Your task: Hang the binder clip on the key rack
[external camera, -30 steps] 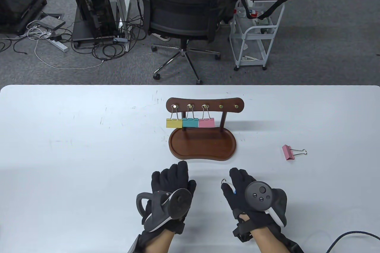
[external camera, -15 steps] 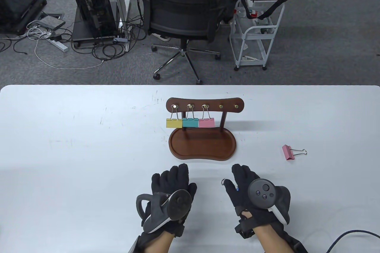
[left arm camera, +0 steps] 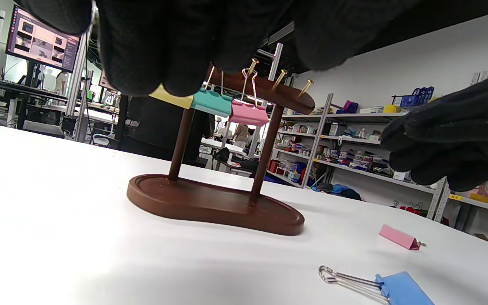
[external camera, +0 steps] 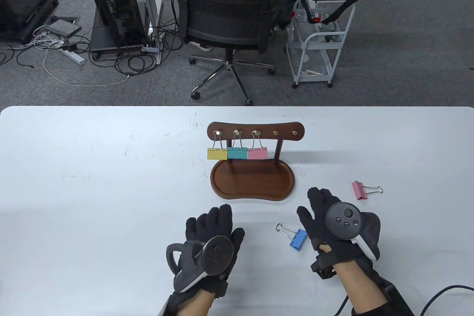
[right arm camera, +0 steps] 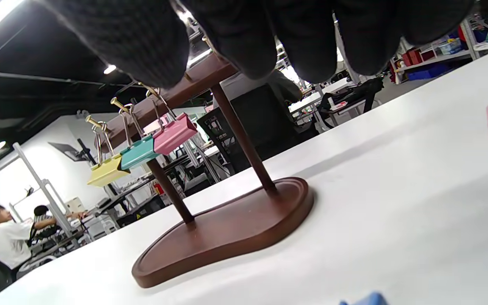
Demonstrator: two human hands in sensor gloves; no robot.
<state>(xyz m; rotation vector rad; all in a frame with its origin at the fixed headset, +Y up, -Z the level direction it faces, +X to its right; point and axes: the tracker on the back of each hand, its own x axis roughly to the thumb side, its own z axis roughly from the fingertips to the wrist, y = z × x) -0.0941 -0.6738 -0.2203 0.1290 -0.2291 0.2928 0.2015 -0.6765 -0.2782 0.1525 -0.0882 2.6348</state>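
Note:
The brown wooden key rack [external camera: 255,133] stands mid-table on its tray base [external camera: 251,182]. A yellow [external camera: 216,153], a teal [external camera: 237,153] and a pink clip [external camera: 257,153] hang on its three left hooks; the two right hooks [external camera: 276,133] are bare. A blue binder clip [external camera: 298,239] lies on the table between my hands, also in the left wrist view [left arm camera: 400,288]. A loose pink clip [external camera: 358,190] lies to the right. My right hand [external camera: 316,201] is open and empty, just right of the blue clip. My left hand [external camera: 211,221] rests flat and open in front of the rack.
The white table [external camera: 92,182] runs wide on both sides of the rack. A black cable [external camera: 444,293] lies at the front right corner. Beyond the far edge stand an office chair [external camera: 226,8] and a white cart [external camera: 318,45].
My right hand has moved right and forward off the blue clip, which now lies uncovered on the table. My left hand has drawn back slightly.

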